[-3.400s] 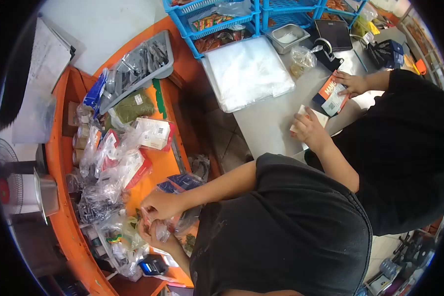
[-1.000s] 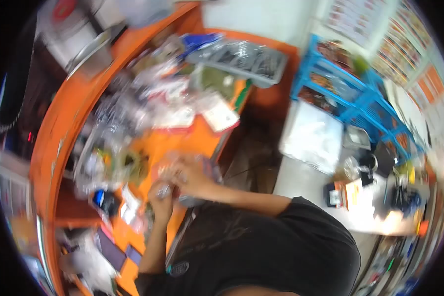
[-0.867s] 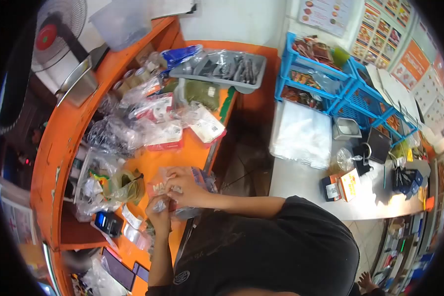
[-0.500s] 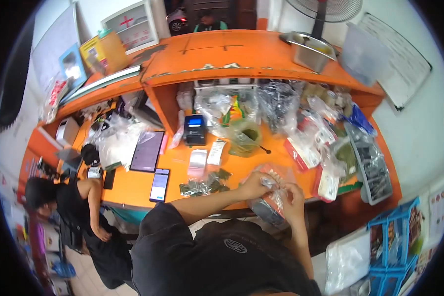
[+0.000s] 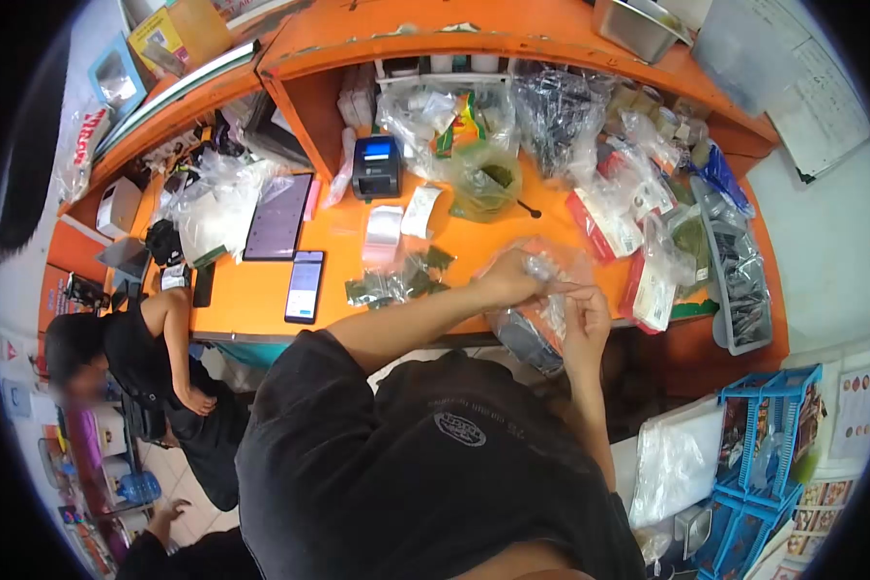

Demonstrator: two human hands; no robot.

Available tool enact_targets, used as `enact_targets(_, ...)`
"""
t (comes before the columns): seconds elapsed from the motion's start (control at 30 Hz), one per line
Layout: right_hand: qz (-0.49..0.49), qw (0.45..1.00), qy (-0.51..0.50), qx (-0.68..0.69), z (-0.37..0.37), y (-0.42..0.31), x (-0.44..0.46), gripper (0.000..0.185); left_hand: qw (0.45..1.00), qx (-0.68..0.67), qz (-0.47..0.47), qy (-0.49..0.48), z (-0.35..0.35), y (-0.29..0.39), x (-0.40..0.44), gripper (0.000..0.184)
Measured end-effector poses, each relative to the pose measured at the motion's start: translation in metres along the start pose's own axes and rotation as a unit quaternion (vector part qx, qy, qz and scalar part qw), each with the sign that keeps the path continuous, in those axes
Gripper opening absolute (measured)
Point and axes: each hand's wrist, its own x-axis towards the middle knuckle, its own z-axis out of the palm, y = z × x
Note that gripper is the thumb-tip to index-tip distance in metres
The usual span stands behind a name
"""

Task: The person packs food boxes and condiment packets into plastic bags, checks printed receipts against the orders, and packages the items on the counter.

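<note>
A clear plastic bag hangs at the counter's front edge, with something dark showing in its lower part. My left hand is closed around the bag's gathered top. On the other side of the neck, my right hand pinches the twisted plastic with thumb and forefinger. What else the fingers may hold is too small to make out. Small clear packets with dark green contents lie left of my left hand. Beyond the bag stands an open plastic bag of green stuff.
A phone, a tablet, a small printer and a paper slip are on the orange counter. A grey tray of dark packets stands right. A co-worker is at left; another person's hand shows below.
The view has tilted down, so the counter appears higher. My right hand has closed into a pinch at the bag's neck. Another person's arm has appeared at the lower left.
</note>
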Motion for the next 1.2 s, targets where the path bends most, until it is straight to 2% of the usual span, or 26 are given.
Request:
enact_targets(0.1, -0.027, 0.989, -0.121, -0.083, -0.012, 0.003, 0.005, 0.011, 0.992, -0.118, 0.049, -0.012, 0.0, -0.005, 0.005, 0.042)
enact_targets(0.2, -0.147, 0.92, -0.122, -0.341, -0.028, -0.015, 0.008, 0.009, 0.998, -0.025, -0.013, -0.048, -0.009, 0.003, 0.004, 0.039)
enact_targets(0.3, -0.188, 0.91, -0.123, -0.348, -0.032, -0.001, 0.01, 0.008, 0.997, -0.033, 0.01, -0.068, -0.007, -0.002, 0.006, 0.036)
enact_targets(0.4, -0.145, 0.924, -0.125, -0.33, -0.038, 0.006, 0.01, 0.007, 0.965, 0.056, 0.126, -0.225, -0.039, -0.003, 0.012, 0.03)
enact_targets(0.47, 0.002, 0.978, -0.135, -0.16, -0.043, 0.001, 0.008, 0.007, 0.974, -0.02, 0.081, -0.21, -0.097, 0.024, 0.001, 0.023)
enact_targets(0.5, 0.072, 0.987, -0.13, -0.068, -0.046, -0.001, 0.007, 0.007, 0.994, -0.02, 0.089, -0.065, -0.13, 0.009, 0.011, 0.022)
enact_targets(0.53, 0.073, 0.993, -0.097, -0.012, -0.051, 0.002, 0.004, 0.007, 0.993, 0.033, 0.104, 0.035, -0.183, -0.027, 0.038, 0.019)
enact_targets(0.57, 0.048, 0.999, 0.018, -0.002, -0.051, 0.004, -0.001, 0.006, 0.964, 0.099, 0.122, 0.215, -0.214, -0.055, 0.059, 0.021)
enact_targets(0.6, 0.021, 0.991, 0.136, 0.005, -0.048, 0.007, -0.004, 0.005, 0.87, 0.397, 0.113, 0.269, -0.246, -0.073, 0.074, 0.035)
enact_targets(0.63, -0.008, 0.967, 0.255, 0.008, -0.05, 0.013, -0.008, 0.004, 0.839, 0.465, 0.038, 0.28, -0.271, -0.103, 0.101, 0.053)
enact_targets(0.67, -0.001, 0.939, 0.342, -0.036, -0.061, 0.042, -0.016, 0.007, 0.821, 0.472, 0.022, 0.321, -0.267, -0.112, 0.112, 0.064)
enact_targets(0.7, 0.038, 0.916, 0.385, -0.105, -0.072, 0.073, -0.028, 0.012, 0.795, 0.495, 0.025, 0.35, -0.277, -0.143, 0.129, 0.07)
enact_targets(0.73, 0.092, 0.903, 0.39, -0.153, -0.081, 0.097, -0.037, 0.016, 0.832, 0.455, -0.047, 0.313, -0.268, -0.135, 0.127, 0.074)
enact_targets(0.77, 0.151, 0.909, 0.35, -0.168, -0.08, 0.115, -0.044, 0.021, 0.934, 0.302, -0.021, 0.188, -0.278, -0.143, 0.133, 0.072)
enact_targets(0.8, 0.202, 0.916, 0.303, -0.169, -0.076, 0.127, -0.047, 0.027, 0.768, 0.596, -0.036, 0.231, -0.343, -0.221, 0.181, 0.064)
enact_targets(0.83, 0.235, 0.924, 0.257, -0.157, -0.07, 0.135, -0.046, 0.032, 0.767, 0.6, -0.042, 0.223, -0.346, -0.214, 0.179, 0.062)
enact_targets(0.93, 0.276, 0.94, 0.169, -0.105, -0.046, 0.139, -0.036, 0.048, 0.816, 0.514, 0.018, 0.265, -0.337, -0.175, 0.167, 0.055)
enact_targets(1.0, 0.31, 0.932, 0.17, -0.084, -0.039, 0.124, -0.034, 0.055, 0.83, 0.454, 0.075, 0.315, -0.317, -0.14, 0.152, 0.051)
enact_targets(1.03, 0.319, 0.924, 0.177, -0.116, -0.038, 0.118, -0.032, 0.056, 0.833, 0.425, 0.105, 0.337, -0.304, -0.12, 0.142, 0.049)
enact_targets(1.1, 0.296, 0.93, 0.192, 0.102, -0.053, 0.081, -0.044, 0.049, 0.842, 0.371, 0.176, 0.35, -0.263, -0.076, 0.124, 0.044)
enact_targets(1.2, 0.2, 0.957, 0.209, 0.023, -0.1, 0.068, -0.077, 0.036, 0.855, 0.294, 0.273, 0.33, -0.189, -0.011, 0.091, 0.038)
